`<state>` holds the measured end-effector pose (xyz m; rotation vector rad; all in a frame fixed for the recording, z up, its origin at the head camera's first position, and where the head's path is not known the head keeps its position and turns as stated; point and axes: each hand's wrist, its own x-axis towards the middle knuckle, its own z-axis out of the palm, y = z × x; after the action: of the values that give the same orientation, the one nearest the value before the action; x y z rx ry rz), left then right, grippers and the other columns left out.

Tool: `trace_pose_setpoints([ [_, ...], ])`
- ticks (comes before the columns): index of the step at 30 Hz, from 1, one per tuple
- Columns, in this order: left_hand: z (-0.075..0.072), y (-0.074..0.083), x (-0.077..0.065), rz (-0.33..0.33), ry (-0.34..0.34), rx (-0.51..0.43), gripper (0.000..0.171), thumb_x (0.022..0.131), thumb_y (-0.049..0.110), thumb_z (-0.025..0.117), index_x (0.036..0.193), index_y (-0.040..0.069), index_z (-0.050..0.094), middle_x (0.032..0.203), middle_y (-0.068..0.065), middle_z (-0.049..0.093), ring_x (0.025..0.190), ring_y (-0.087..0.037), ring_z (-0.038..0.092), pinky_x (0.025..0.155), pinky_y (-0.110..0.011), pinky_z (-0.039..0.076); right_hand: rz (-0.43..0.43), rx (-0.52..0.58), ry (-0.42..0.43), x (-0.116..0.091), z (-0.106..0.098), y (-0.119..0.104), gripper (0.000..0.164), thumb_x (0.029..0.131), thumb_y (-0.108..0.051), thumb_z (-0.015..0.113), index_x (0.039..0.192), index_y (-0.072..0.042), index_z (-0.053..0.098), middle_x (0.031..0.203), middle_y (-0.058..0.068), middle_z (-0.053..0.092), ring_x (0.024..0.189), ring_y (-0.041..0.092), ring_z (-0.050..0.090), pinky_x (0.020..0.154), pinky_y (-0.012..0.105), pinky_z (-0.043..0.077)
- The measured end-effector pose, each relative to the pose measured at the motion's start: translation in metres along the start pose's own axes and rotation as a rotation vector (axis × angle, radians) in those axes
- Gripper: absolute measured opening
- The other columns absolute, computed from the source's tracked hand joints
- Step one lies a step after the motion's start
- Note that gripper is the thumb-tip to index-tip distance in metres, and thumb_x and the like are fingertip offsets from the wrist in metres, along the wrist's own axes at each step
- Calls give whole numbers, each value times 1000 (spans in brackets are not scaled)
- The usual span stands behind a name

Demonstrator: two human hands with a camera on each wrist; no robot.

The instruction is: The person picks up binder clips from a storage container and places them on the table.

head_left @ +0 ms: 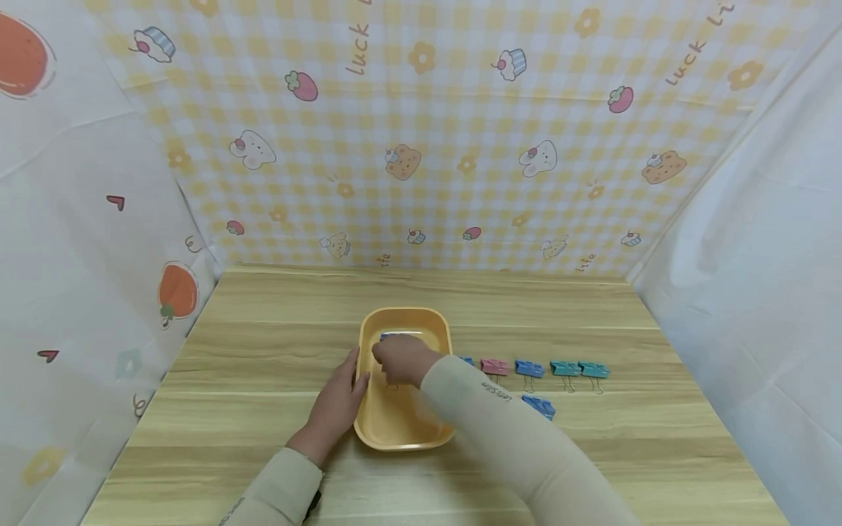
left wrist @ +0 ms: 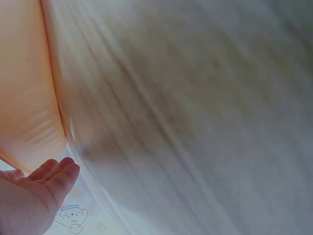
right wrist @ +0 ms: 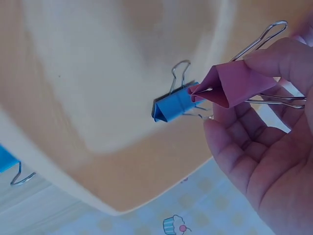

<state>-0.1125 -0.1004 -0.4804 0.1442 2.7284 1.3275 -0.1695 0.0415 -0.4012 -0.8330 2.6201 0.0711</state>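
Observation:
My right hand (head_left: 406,358) reaches into a yellow plastic tray (head_left: 404,443). In the right wrist view, its thumb and fingers pinch a pink binder clip (right wrist: 239,83) with silver wire handles. A blue binder clip (right wrist: 176,104) lies on the tray floor just beyond, its edge overlapped by the pink one. Most of both clips is hidden behind the hand in the head view. At the tray's left side, my left hand (head_left: 337,398) holds the wall, thumb at the rim and fingers along the outside. Its fingers (left wrist: 63,178) look fairly straight in the left wrist view.
Right of the tray, a row on the wooden table (head_left: 263,329) has a pink clip (head_left: 495,367), a blue clip (head_left: 529,368) and two teal clips (head_left: 565,368); another blue clip is partly hidden by my sleeve. A further blue clip (head_left: 539,406) lies nearer. Patterned cloth (head_left: 434,197) borders the table.

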Motion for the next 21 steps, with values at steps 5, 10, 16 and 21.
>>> trace_pose_setpoints([
  [5,0,0,0,10,7,2,60,103,22,45,152,-1,20,150,-28,33,137,-42,33,111,-56,29,-42,56,77,-7,-3,5,26,80,-16,79,102,-13,65,91,-8,68,81,6,61,67,18,49],
  [10,1,0,1,14,13,8,60,103,22,45,152,-1,20,149,-28,34,137,-41,34,111,-56,30,-95,99,158,-15,-7,10,22,80,-11,78,97,-14,64,82,-10,60,74,5,52,63,18,44],
  [16,1,-2,1,17,12,14,60,103,23,45,152,-1,20,149,-27,34,137,-41,34,111,-55,29,-145,149,226,-24,-13,18,20,81,-3,70,96,-14,62,81,-9,53,73,6,47,61,18,41],
  [21,0,-1,1,7,12,14,60,103,23,45,152,0,20,150,-27,33,137,-41,33,112,-55,28,-186,202,288,-34,-16,26,20,81,0,67,98,-10,65,86,-4,55,76,9,48,66,19,43],
])
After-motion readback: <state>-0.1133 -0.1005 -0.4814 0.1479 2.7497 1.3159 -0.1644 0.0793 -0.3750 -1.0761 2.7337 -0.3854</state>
